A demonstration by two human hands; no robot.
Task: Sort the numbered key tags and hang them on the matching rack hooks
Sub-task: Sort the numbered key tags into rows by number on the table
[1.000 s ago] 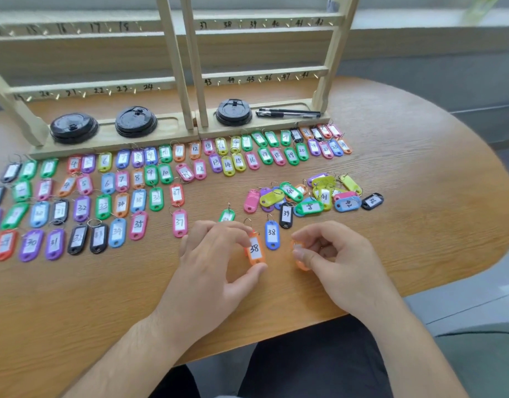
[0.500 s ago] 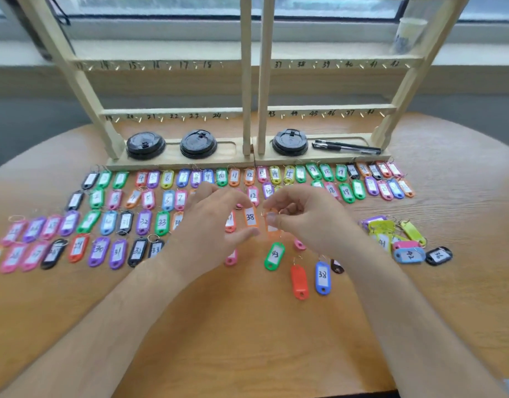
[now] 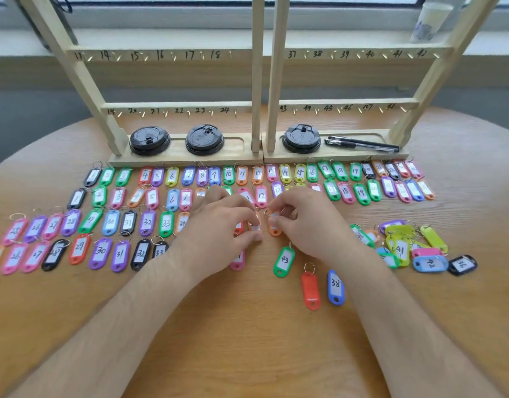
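- One orange tag [image 3: 255,225] is pinched by the left hand [image 3: 219,234].
- A second orange tag [image 3: 274,230] is pinched by the right hand [image 3: 308,222], just alongside.

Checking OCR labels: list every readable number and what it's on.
"14 15 16 17 18" top left rail
"37 38 39 40 41 42" top right rail
"43" green tag
"38" blue tag
"42" light-blue tag
"36" black tag
Blurred: pinched orange tags.
Partly legible: row tags, lower rails.
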